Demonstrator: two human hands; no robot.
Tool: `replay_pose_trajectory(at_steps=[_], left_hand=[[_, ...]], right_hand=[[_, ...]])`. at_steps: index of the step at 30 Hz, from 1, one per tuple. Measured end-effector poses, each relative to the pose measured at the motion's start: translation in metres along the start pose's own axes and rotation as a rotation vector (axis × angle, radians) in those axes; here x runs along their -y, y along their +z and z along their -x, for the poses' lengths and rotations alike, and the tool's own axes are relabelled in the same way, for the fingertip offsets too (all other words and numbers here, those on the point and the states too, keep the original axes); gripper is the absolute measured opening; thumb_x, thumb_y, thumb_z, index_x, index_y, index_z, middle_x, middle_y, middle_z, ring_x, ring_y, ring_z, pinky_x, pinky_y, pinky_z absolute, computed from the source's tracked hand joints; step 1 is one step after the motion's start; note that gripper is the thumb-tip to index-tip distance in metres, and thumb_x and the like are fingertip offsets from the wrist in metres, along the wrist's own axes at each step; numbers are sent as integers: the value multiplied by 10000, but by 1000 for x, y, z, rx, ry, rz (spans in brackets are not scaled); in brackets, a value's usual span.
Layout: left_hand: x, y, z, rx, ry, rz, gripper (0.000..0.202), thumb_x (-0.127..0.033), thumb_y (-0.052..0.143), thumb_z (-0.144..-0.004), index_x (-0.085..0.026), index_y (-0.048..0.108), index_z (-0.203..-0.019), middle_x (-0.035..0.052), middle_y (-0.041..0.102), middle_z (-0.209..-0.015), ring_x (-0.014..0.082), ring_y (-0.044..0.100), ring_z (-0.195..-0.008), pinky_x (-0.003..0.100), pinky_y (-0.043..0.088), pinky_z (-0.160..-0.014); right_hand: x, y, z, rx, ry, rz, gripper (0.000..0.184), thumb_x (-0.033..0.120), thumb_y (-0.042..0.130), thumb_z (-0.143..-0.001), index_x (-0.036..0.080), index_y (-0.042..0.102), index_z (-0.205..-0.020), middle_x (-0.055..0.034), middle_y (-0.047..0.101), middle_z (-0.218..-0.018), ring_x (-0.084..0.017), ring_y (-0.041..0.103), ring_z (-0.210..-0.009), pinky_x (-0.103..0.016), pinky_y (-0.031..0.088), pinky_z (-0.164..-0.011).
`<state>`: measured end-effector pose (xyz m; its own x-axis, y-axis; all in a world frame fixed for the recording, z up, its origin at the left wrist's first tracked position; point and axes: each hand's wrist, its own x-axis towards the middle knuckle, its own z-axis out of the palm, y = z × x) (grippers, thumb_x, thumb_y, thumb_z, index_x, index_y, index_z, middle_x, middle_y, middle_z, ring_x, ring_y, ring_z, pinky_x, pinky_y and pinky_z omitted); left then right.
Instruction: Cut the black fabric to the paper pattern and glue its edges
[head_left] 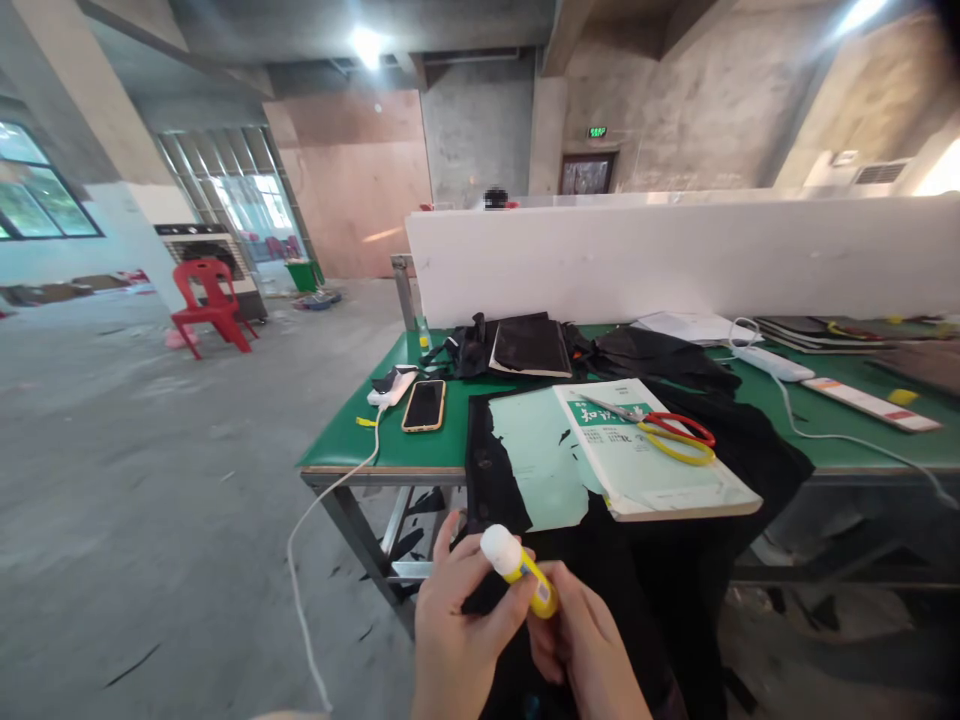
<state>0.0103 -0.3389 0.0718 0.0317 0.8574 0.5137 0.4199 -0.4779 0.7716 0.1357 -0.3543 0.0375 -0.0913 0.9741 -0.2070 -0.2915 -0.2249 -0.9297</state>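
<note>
A yellow glue stick (pixel 541 597) with a white top end points up and to the left, in front of the table edge. Around its middle, the fingers of my left hand (pixel 463 612) are closed. My right hand (pixel 585 632) pinches its lower end, partly hidden behind it. Just beyond the hands lies a torn pale green sheet (pixel 538 455) on black cloth (pixel 491 490). To its right, a thick book (pixel 675 490) with a green and white cover carries scissors (pixel 679 440) with red and yellow handles.
On the green table (pixel 352 440) are a phone (pixel 424 405), a white power strip (pixel 391 388) with a trailing cord, a black notebook (pixel 532 345) and black fabric pieces (pixel 660 358). A white partition (pixel 600 260) stands behind. A red chair (pixel 210 300) is on the floor at left.
</note>
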Motion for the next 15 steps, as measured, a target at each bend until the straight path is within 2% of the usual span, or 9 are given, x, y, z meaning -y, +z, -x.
replay_pose_trajectory(at_steps=[2, 3, 5, 6, 9, 12, 13, 15], left_hand=[[-1, 0, -1, -12, -28, -20, 76, -268, 622, -755, -276, 693, -780, -32, 711, -783, 171, 636, -748, 427, 228, -1112], [0, 0, -2, -12, -49, -17, 77, -274, 616, -758, -275, 692, -768, -33, 708, -776, 169, 634, -736, 431, 230, -1111], [2, 0, -2, 8, -94, 10, 91, -283, 607, -764, -278, 698, -756, -36, 700, -757, 169, 631, -735, 443, 214, -1114], [4, 1, -2, 23, -124, 33, 99, -291, 606, -767, -280, 704, -765, -34, 699, -756, 173, 633, -751, 451, 212, -1113], [10, 2, 0, 59, -268, 169, 151, -346, 613, -772, -251, 722, -815, 4, 709, -783, 214, 640, -836, 455, 317, -1055], [17, 6, 3, 105, -438, 415, 237, -397, 627, -766, -202, 733, -850, 61, 720, -826, 260, 639, -891, 398, 477, -880], [18, 8, 4, 117, -474, 479, 250, -402, 636, -761, -195, 735, -861, 72, 721, -851, 261, 642, -882, 375, 500, -827], [17, 13, 6, 90, -517, 532, 231, -387, 675, -732, -197, 741, -844, 78, 717, -892, 253, 647, -849, 343, 516, -766]], right_hand=[[-3, -7, 4, -18, -275, 149, 399, 539, 532, -822, 197, 558, -1026, -13, 557, -687, -120, 502, -549, -226, 424, -512], [-6, -11, 5, -11, -354, 243, 378, 482, 565, -823, 215, 536, -1089, -40, 602, -811, -147, 560, -670, -246, 462, -611], [-11, -18, 6, 16, -401, 379, 324, 411, 578, -836, 220, 537, -1095, -65, 618, -930, -174, 585, -814, -261, 467, -721], [-13, -20, 5, 24, -390, 399, 305, 407, 565, -848, 214, 543, -1082, -60, 616, -897, -170, 584, -803, -254, 463, -710], [-16, -21, 2, 84, -248, 241, 363, 502, 526, -851, 174, 570, -998, 0, 533, -640, -118, 522, -562, -212, 414, -524], [-15, -15, -1, 237, 61, -142, 521, 651, 469, -806, 141, 576, -805, 72, 343, -441, -73, 342, -337, -194, 288, -359], [-15, -13, -2, 272, 138, -261, 549, 675, 462, -793, 138, 574, -786, 72, 344, -430, -72, 337, -318, -192, 284, -346], [-19, -9, -3, 318, 239, -411, 598, 710, 442, -776, 131, 584, -813, 27, 453, -486, -94, 430, -356, -201, 336, -367]])
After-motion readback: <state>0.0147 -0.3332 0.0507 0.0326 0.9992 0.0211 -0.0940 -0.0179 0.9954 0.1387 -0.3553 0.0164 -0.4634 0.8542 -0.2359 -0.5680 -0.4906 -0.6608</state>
